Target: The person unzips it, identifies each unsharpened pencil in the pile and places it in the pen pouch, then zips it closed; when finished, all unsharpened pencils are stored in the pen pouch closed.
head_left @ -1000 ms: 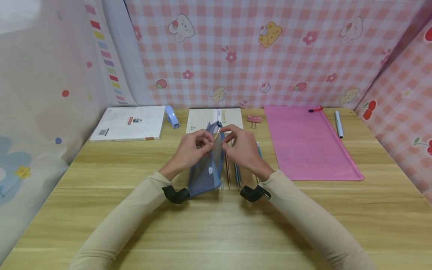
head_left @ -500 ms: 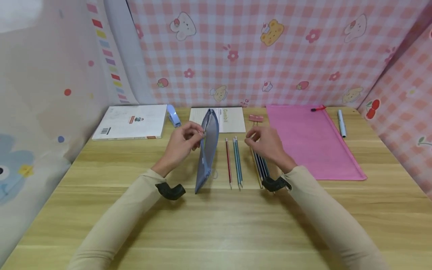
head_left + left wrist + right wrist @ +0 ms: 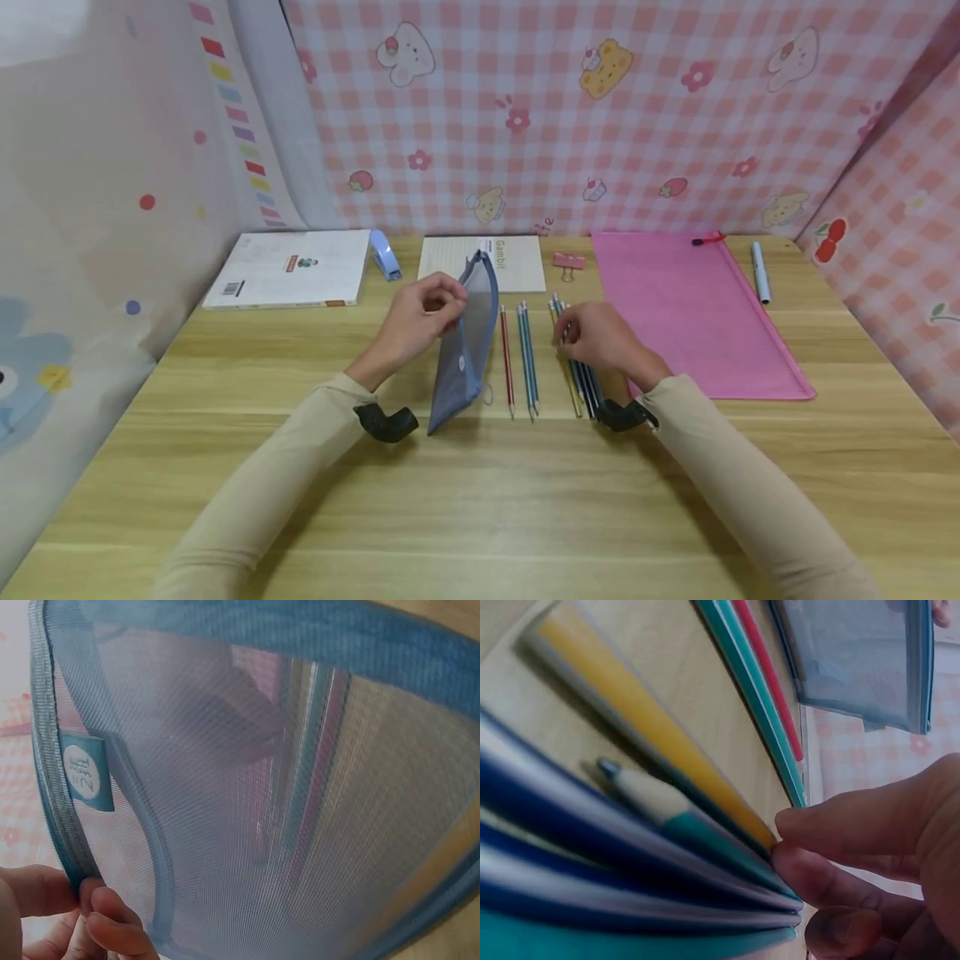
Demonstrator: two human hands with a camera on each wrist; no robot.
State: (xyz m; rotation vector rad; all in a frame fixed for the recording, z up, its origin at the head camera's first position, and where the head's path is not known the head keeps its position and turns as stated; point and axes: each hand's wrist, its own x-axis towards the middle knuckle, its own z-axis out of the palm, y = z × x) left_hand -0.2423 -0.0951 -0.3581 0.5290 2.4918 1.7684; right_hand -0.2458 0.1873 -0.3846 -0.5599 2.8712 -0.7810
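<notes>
My left hand (image 3: 420, 317) pinches the zippered edge of a blue mesh zip pouch (image 3: 472, 342), which stands upright on the table. In the left wrist view, several pencils show blurred through the mesh (image 3: 225, 795). My right hand (image 3: 603, 337) is over a cluster of pencils (image 3: 588, 387). In the right wrist view, its thumb and index finger close at the end of a yellow pencil (image 3: 652, 727). A teal pencil (image 3: 712, 847) and dark blue striped pencils (image 3: 615, 840) lie close beside it. Between the hands lie teal pencils (image 3: 528, 358) and a red pencil (image 3: 507, 362).
Toward the back stand a white book (image 3: 300, 267), a light blue stapler (image 3: 385, 255), a notepad (image 3: 517, 267) and a pink binder clip (image 3: 569, 265). A pink mesh zip folder (image 3: 697, 325) lies at the right, next to a light blue pen (image 3: 761, 272).
My right hand has left the pouch opening and moved right to the pencil cluster, dipping lower. My left hand keeps hold of the pouch, which has turned and tilted slightly.
</notes>
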